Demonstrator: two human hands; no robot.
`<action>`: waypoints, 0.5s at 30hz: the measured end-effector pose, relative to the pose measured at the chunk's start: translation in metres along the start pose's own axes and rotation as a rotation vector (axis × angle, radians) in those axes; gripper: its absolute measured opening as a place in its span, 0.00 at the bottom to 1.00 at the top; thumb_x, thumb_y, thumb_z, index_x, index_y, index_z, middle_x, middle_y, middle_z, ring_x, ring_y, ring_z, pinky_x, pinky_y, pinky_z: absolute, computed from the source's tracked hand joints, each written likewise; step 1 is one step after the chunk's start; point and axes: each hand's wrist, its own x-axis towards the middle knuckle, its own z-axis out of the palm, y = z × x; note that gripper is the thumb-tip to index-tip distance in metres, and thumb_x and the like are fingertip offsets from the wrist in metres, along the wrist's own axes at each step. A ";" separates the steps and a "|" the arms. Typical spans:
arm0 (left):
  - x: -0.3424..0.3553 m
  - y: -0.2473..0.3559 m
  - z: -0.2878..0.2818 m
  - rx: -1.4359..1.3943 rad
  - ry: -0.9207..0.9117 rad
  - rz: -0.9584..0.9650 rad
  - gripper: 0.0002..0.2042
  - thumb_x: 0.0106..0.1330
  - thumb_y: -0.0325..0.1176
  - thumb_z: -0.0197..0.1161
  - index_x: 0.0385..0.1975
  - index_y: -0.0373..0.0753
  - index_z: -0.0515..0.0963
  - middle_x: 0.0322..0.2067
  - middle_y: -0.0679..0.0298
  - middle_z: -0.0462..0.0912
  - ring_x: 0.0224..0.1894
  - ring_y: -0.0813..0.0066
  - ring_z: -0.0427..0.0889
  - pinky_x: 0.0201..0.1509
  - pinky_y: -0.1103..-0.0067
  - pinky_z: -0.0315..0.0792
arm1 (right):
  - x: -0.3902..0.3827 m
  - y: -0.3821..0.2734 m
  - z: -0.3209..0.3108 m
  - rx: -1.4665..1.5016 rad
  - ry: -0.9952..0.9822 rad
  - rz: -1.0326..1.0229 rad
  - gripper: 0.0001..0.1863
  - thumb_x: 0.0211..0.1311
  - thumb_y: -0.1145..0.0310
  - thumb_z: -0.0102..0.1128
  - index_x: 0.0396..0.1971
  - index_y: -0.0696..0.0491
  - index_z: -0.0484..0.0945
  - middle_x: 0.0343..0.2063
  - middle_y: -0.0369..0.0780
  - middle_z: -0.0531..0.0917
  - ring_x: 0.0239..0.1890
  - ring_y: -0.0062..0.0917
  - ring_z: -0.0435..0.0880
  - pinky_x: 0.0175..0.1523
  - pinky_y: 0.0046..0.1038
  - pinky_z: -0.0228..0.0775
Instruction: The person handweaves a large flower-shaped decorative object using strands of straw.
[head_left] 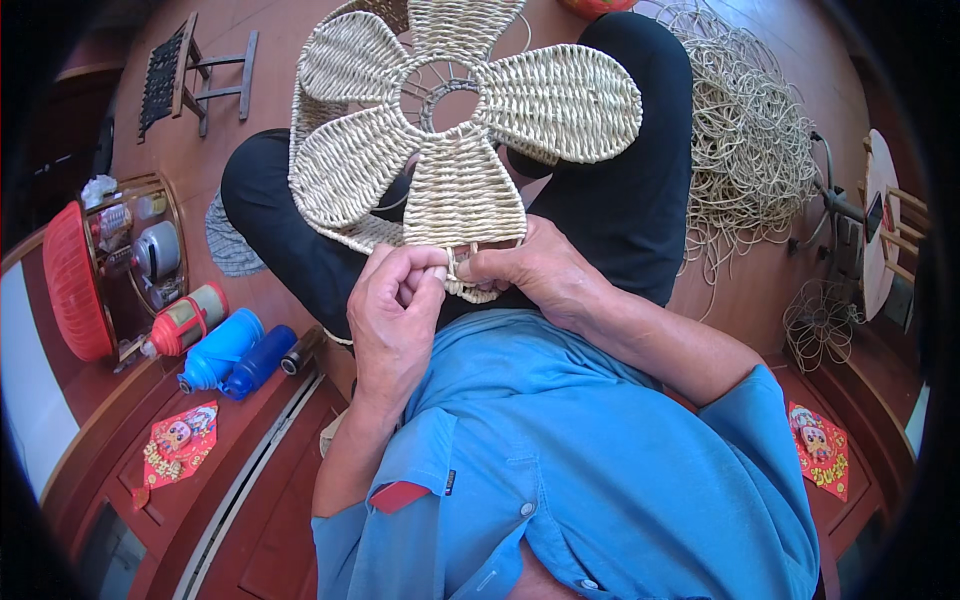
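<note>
On my lap rests a flower-shaped woven straw basket (pixel 465 190), with broad petals around a round central opening and wire spokes showing inside it. My left hand (pixel 392 298) is closed in a pinch at the lower edge of the nearest petal, on a strand of straw cord (pixel 452 268). On the other side of that edge, my right hand (pixel 550 265) grips the basket, its thumb pointing left across an unfilled gap between the frame rods. The fingers of my right hand are mostly hidden behind the weave.
A big heap of loose cord (pixel 745 140) lies on the floor at right, near a wire flower frame (pixel 822 322) and a round wooden seat (pixel 880 220). At left are thermos flasks (pixel 222 350), a rack with a red cover (pixel 75 285) and a small wooden stool (pixel 190 80).
</note>
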 end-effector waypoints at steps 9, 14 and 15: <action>0.017 0.010 -0.018 0.264 -0.157 0.178 0.07 0.68 0.24 0.70 0.43 0.34 0.89 0.33 0.59 0.83 0.32 0.67 0.85 0.39 0.72 0.78 | 0.001 0.002 0.002 0.079 0.044 -0.005 0.19 0.56 0.79 0.76 0.49 0.60 0.85 0.38 0.37 0.90 0.38 0.18 0.86 0.47 0.26 0.82; 0.024 0.006 -0.022 0.279 -0.198 0.209 0.07 0.66 0.23 0.71 0.42 0.35 0.89 0.33 0.60 0.83 0.33 0.69 0.84 0.39 0.73 0.77 | -0.001 0.005 0.008 0.124 0.066 -0.099 0.23 0.57 0.80 0.77 0.52 0.58 0.81 0.41 0.35 0.88 0.41 0.16 0.85 0.50 0.25 0.81; 0.025 0.007 -0.022 0.298 -0.200 0.217 0.07 0.65 0.22 0.72 0.42 0.35 0.90 0.31 0.64 0.82 0.31 0.76 0.82 0.37 0.77 0.74 | 0.000 0.006 0.006 0.123 0.066 -0.099 0.23 0.57 0.80 0.77 0.52 0.58 0.81 0.41 0.35 0.88 0.41 0.16 0.85 0.50 0.25 0.81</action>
